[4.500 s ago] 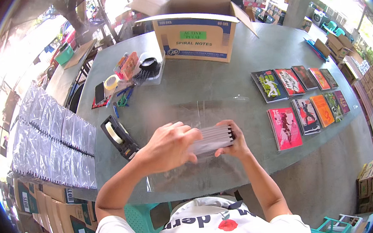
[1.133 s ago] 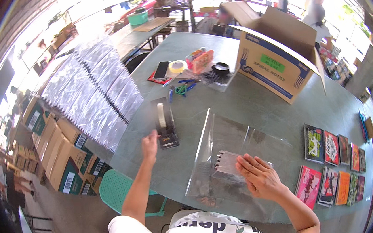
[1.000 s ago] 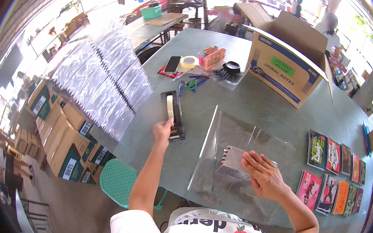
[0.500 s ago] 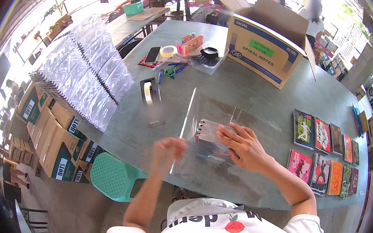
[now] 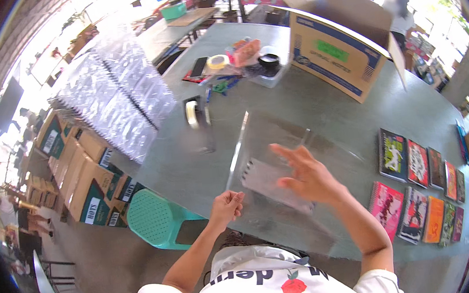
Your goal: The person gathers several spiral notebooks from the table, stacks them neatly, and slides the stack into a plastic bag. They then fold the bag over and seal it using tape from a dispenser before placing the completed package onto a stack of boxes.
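Observation:
A small spiral notebook with a pale upper face lies on the table amid a clear plastic sheet. Whether the plastic is over or under it I cannot tell. My left hand is closed in a pinch at the sheet's near left edge; what the fingers hold, if anything, is too small to make out. Above the notebook's right side my right hand hovers, slightly blurred, fingers apart and holding nothing. Left of the sheet stands a tape dispenser with a roll of tape.
Several colourful notebooks lie in two rows at the right. An open cardboard box stands at the back. Stacked plastic-wrapped spiral pads rise at the left, above a green stool. A phone, tape and scissors lie farther back.
My right hand has lifted off the notebook, uncovering its pale face. My left hand has moved right and nearer to me, along the sheet's left edge. The whole view has shifted slightly.

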Demonstrator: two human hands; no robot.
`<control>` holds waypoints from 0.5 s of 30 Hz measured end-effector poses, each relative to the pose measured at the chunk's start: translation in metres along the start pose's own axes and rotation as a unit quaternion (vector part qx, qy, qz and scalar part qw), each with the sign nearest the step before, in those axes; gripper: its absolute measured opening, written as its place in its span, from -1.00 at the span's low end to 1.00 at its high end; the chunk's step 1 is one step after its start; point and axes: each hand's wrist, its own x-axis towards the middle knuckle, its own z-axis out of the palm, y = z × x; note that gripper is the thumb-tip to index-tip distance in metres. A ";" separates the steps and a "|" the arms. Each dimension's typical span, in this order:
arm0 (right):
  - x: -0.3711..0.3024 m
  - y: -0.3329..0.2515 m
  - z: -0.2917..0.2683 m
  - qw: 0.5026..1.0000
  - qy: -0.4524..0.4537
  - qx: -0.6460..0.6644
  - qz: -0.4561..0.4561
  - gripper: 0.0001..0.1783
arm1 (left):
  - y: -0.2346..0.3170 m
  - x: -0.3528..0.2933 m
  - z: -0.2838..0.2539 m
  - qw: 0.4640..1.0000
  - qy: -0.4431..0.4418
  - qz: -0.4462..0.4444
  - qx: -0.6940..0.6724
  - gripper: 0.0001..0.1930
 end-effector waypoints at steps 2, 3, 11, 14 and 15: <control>-0.015 0.039 -0.005 0.966 -0.064 0.235 0.089 -0.38 | 0.004 -0.009 -0.031 0.968 -0.070 -0.159 -0.181 -0.43; -0.036 0.088 0.007 0.937 -0.043 0.292 0.189 -0.39 | 0.012 -0.011 -0.034 0.947 -0.102 -0.208 -0.221 -0.30; -0.098 0.085 0.112 0.796 0.019 0.449 0.406 -0.18 | 0.077 -0.012 -0.015 0.944 -0.287 -0.073 -0.146 -0.06; -0.047 0.001 0.030 0.763 0.132 0.617 0.144 -0.35 | 0.164 -0.020 -0.056 0.886 -0.243 -0.027 -0.393 -0.16; -0.034 -0.025 0.018 0.804 0.144 0.575 0.055 -0.35 | 0.191 -0.020 -0.078 0.879 -0.225 0.003 -0.421 -0.18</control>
